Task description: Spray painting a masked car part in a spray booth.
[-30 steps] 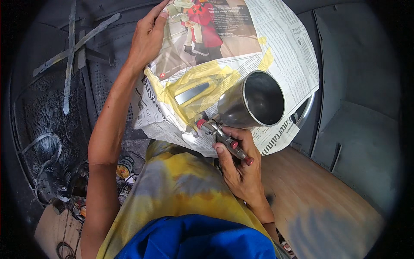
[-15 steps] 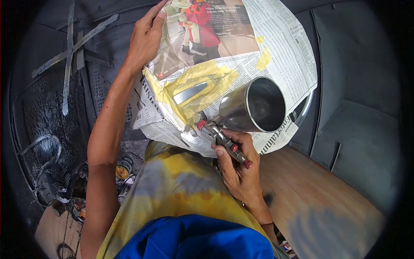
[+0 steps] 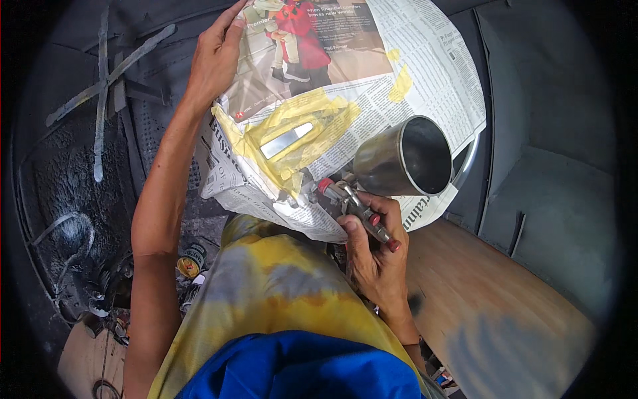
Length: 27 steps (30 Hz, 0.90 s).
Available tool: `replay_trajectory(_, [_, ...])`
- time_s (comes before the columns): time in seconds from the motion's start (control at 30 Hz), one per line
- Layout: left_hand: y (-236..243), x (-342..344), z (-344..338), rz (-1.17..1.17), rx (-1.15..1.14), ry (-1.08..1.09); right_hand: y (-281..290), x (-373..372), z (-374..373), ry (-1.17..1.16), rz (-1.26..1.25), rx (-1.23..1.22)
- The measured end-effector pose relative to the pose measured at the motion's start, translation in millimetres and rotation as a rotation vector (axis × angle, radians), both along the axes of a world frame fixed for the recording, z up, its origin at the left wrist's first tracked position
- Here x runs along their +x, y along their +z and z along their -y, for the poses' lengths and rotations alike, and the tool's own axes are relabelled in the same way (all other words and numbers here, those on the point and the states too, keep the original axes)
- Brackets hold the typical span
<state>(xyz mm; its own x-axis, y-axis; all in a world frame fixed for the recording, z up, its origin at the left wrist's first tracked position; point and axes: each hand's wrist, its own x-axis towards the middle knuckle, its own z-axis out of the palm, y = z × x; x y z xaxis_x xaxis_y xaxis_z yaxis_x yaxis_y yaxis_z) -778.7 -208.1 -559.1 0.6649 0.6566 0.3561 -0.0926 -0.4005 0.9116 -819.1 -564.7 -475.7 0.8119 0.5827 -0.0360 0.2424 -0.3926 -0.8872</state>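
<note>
My left hand [image 3: 214, 66] grips the far left edge of a rounded piece wrapped in newspaper [image 3: 435, 73]. Yellow masking tape [image 3: 335, 118] frames a narrow bare strip [image 3: 286, 141], shiny and silver, on that piece. What lies under the paper is hidden. In my right hand [image 3: 377, 266] is a metal spray gun [image 3: 362, 214] with red knobs, my thumb and fingers wrapped about its body. Its large open metal cup [image 3: 382, 159] tilts so that the dark inside shows. The gun's red-ringed front end points left, close above the near edge of the paper.
A brown board [image 3: 492, 292] with a grey paint smudge lies at the lower right. Grey-coated panels [image 3: 558, 199] stand at the right. Crossed strips [image 3: 104, 83] hang at the far left. Cans, including a yellow-labelled can [image 3: 189, 266], and clutter lie by my left arm.
The spray gun and my right hand have moved a little to the right, away from the bare strip. The papered piece and my left hand have shifted slightly left.
</note>
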Motion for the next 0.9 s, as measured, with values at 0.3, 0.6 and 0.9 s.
replay_trajectory(0.3, [-1.0, 2.1, 0.8, 0.008, -0.007, -0.004, 1.0, 6.2, 7.3, -0.146, -0.044, 0.007])
replay_trajectory(0.6, [0.6, 0.6, 2.1, -0.013, 0.024, 0.010, 2.3, 12.1, 10.2, -0.259, -0.025, 0.108])
replay_trajectory(0.9, [1.7, -1.3, 2.1, -0.026, 0.037, 0.011, -0.6, 8.0, 8.8, -0.175, -0.013, 0.024])
